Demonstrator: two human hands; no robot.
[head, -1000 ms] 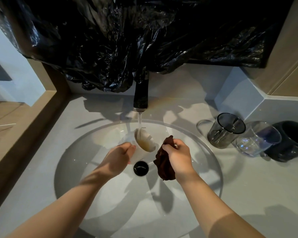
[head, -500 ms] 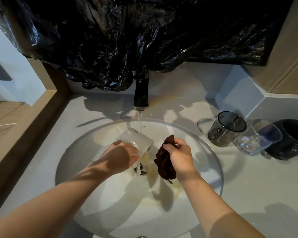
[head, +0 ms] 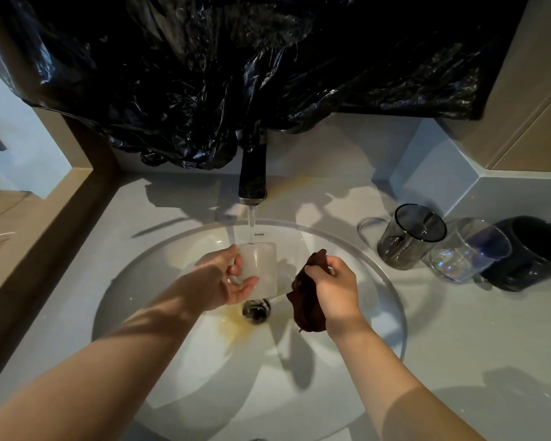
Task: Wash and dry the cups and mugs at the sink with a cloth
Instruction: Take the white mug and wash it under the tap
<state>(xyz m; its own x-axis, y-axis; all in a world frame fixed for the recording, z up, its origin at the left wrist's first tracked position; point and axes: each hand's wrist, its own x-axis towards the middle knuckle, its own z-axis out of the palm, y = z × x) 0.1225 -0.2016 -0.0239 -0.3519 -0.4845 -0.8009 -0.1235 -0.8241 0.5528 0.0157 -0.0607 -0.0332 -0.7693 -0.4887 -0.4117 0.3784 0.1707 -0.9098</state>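
Observation:
My left hand (head: 221, 281) grips a frosted white cup (head: 261, 268) over the round white sink (head: 392, 297), mouth up under the stream from the black tap (head: 252, 176). My right hand (head: 334, 289) holds a bunched dark brown cloth (head: 306, 305) just right of the cup, not touching it. Yellowish liquid stains the basin beside the drain (head: 255, 310).
On the counter to the right stand a smoky glass mug (head: 409, 237), a clear glass (head: 468, 253) and a black mug (head: 535, 253), close together. Black plastic sheeting (head: 236, 65) hangs over the wall above the tap. A wooden ledge (head: 45, 224) borders the left.
My left hand tipped the cup and poured brownish liquid with bits into the basin, then turned it upright under the stream. The cloth hand barely moved.

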